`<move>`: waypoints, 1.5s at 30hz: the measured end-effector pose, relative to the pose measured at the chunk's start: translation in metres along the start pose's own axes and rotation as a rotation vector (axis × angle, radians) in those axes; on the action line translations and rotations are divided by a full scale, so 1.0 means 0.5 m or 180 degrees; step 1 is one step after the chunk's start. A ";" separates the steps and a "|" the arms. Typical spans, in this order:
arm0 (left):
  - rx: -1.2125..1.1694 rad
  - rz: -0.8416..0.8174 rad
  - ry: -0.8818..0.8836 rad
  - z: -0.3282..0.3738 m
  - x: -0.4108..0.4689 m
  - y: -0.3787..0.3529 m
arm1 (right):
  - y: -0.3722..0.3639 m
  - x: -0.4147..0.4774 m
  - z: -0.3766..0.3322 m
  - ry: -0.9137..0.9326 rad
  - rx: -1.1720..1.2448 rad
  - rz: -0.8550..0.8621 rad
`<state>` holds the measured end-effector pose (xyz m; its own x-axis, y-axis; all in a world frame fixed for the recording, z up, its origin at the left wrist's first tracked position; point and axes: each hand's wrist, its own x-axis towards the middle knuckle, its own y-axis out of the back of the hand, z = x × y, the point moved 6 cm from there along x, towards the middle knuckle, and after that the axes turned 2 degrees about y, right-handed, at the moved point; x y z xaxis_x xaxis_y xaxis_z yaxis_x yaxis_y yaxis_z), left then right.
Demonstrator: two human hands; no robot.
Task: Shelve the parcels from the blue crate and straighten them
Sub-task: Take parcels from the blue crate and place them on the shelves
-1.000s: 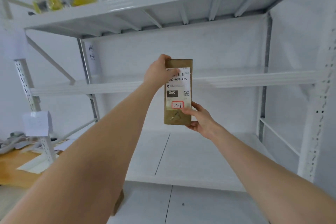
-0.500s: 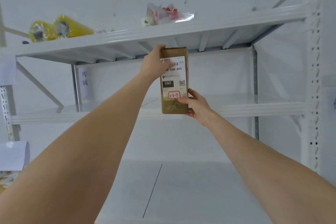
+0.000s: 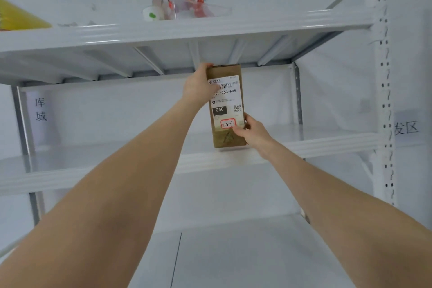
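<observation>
A tall brown cardboard parcel (image 3: 228, 110) with a white shipping label and a red-edged sticker stands upright at the front edge of the middle shelf (image 3: 327, 142). My left hand (image 3: 198, 84) grips its top left corner. My right hand (image 3: 253, 132) holds its lower right edge, thumb on the front face. The parcel's bottom sits at the shelf's lip; whether it rests fully on the shelf is unclear. The blue crate is out of view.
The white metal rack has an upper shelf (image 3: 210, 28) carrying a clear bag of small items (image 3: 184, 4) and a yellow roll (image 3: 21, 16). A perforated upright (image 3: 383, 77) stands at the right. A lower shelf (image 3: 233, 252) lies below. Paper signs hang on the rack.
Both hands have lifted the parcel from in front of the lower bay up to the middle shelf's front edge. The view has tilted upward.
</observation>
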<state>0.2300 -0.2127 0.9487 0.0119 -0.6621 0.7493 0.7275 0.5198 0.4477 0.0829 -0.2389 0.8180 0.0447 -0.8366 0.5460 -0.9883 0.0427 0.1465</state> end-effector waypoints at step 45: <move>0.1772 -0.0273 -0.0248 -0.066 0.049 -0.026 | -0.083 0.033 0.005 0.0761 -0.2777 0.0216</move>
<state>0.2435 -0.2533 0.9452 -0.0971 -0.6838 0.7232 0.2522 0.6860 0.6825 0.1244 -0.2558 0.8188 0.1157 -0.6856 0.7188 -0.5328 0.5679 0.6274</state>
